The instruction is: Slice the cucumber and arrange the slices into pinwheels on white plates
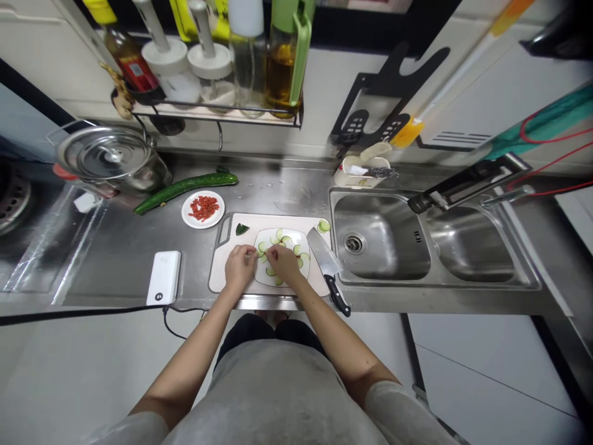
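A white square plate [293,283] lies on a pale cutting board [222,272], with thin cucumber slices [278,237] arranged on it in small fans, some with red bits at the base. Over the plate's left part, my left hand [239,269] has its fingertips pinched at the edge of a slice. My right hand [285,264] is closed just beside it, fingertips together above the plate; what they hold, if anything, is too small to make out. A cleaver [324,253] rests along the board's right edge, its black handle over the counter's front.
Left of the board are a saucer of red bits [204,208], a whole cucumber [185,187], a white power bank [164,277] and a lidded steel pot [111,157]. More slices [323,226] and a cucumber end [241,229] lie on the board. A double sink [384,235] is right.
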Demonstrator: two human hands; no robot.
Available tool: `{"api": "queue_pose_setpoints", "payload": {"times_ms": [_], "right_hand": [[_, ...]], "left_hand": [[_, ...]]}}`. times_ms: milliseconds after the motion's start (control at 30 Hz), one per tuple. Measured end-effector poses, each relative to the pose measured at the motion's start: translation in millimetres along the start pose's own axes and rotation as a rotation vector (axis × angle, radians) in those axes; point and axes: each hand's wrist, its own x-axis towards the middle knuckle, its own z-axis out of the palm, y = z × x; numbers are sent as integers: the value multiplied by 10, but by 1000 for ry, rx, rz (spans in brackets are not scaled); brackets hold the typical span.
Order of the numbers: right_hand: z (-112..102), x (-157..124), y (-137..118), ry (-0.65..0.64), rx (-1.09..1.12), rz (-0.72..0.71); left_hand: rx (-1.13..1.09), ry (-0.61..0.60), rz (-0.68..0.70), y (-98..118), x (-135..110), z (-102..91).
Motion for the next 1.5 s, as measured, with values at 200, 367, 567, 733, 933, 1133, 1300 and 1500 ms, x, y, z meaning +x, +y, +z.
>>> {"api": "queue_pose_setpoints", "payload": {"times_ms": [200, 367, 567, 733, 933, 1133, 1300, 1500], "right_hand": [[106, 64, -11, -9, -79, 28], [121, 94, -23, -17, -125, 39], [133, 107, -24, -30, -159, 48], [126, 115, -39, -52, -168, 56], [118, 105, -60, -51, -199, 69], [86, 89, -29, -40, -156, 61], [71, 103, 0, -12, -149, 56], [112, 108, -6, -14, -162, 55]], "left_hand": [[37, -16, -14, -56, 5, 82], [30, -33, -23, -83, 29, 108], [19, -36, -29, -74, 48, 123], [35, -26, -37, -52, 87, 161], [99, -16, -35, 5, 128, 202], [123, -19, -48, 27, 128, 197], [118, -17, -41, 19, 130, 193], [114, -26, -54, 26, 133, 193]]}}
